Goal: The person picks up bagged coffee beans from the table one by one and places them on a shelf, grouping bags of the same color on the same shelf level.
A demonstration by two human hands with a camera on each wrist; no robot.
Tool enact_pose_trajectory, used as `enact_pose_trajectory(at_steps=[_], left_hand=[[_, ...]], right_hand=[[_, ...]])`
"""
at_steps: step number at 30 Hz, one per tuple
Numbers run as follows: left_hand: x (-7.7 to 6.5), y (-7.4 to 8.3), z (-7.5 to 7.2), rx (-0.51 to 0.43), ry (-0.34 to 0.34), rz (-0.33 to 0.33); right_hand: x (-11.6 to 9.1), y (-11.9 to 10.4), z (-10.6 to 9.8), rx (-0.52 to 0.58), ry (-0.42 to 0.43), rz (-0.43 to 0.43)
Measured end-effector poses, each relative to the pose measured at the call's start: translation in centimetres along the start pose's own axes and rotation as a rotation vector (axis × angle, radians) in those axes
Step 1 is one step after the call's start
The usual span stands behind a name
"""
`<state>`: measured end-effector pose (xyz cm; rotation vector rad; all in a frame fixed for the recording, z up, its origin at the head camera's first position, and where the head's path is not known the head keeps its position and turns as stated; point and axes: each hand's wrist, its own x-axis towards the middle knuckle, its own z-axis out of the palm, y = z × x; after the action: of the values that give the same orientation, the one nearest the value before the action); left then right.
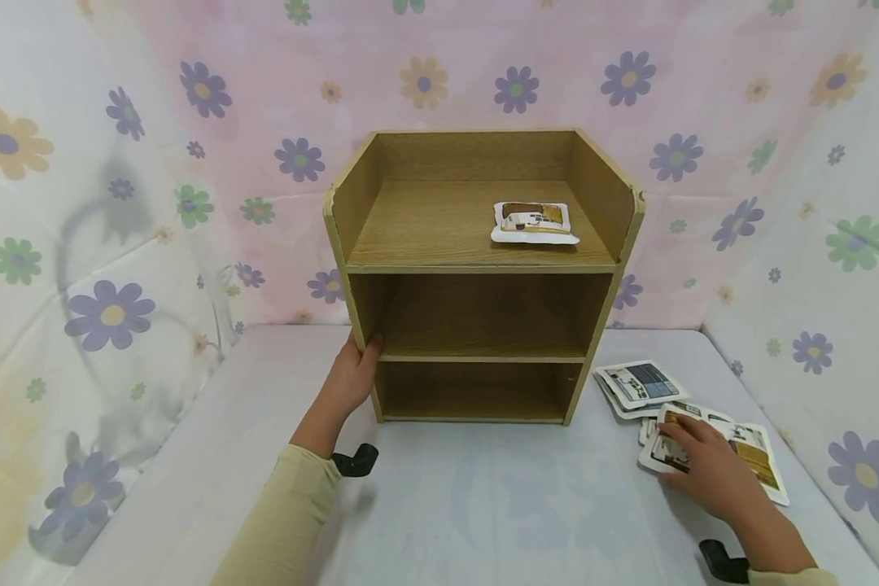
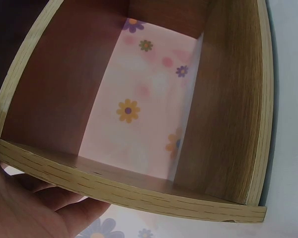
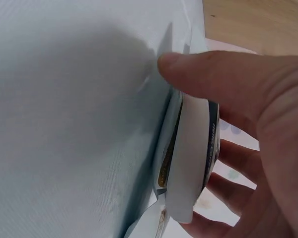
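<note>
A small wooden shelf unit point(image 1: 483, 267) stands on the table. My left hand point(image 1: 349, 376) grips its left side panel point(image 2: 124, 191), thumb at the front edge and fingers round the outside. On the right, my right hand point(image 1: 714, 472) reaches over a flat white-and-brown packet point(image 1: 666, 452). Its fingers point(image 3: 233, 193) touch the packet's printed face, while the thumb point(image 3: 208, 74) stays apart beside the near edge. A second packet point(image 3: 165, 163) lies under it in the right wrist view. Another white-and-brown packet point(image 1: 533, 224) lies on the unit's top shelf, toward the right.
Behind my right hand lies a small pile with a blue-labelled packet point(image 1: 645, 384) on top. A brown-and-yellow packet point(image 1: 758, 456) lies to the right. Flowered cloth point(image 1: 439, 81) hangs round the white table point(image 1: 469, 505) at the back and sides.
</note>
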<state>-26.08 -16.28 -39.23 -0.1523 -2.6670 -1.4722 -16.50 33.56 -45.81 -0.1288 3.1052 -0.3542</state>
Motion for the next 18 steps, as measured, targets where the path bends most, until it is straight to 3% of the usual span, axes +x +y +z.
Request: enact_pose_trajectory(at_steps=[12, 18], left_hand=[[0.05, -0.21, 0.06, -0.004, 0.011, 0.001], [-0.01, -0.15, 0.09, -0.005, 0.008, -0.007]], right_hand=[[0.14, -0.18, 0.21, -0.086, 0.03, 0.004], [-0.09, -0.15, -0.13, -0.093, 0.102, -0.043]])
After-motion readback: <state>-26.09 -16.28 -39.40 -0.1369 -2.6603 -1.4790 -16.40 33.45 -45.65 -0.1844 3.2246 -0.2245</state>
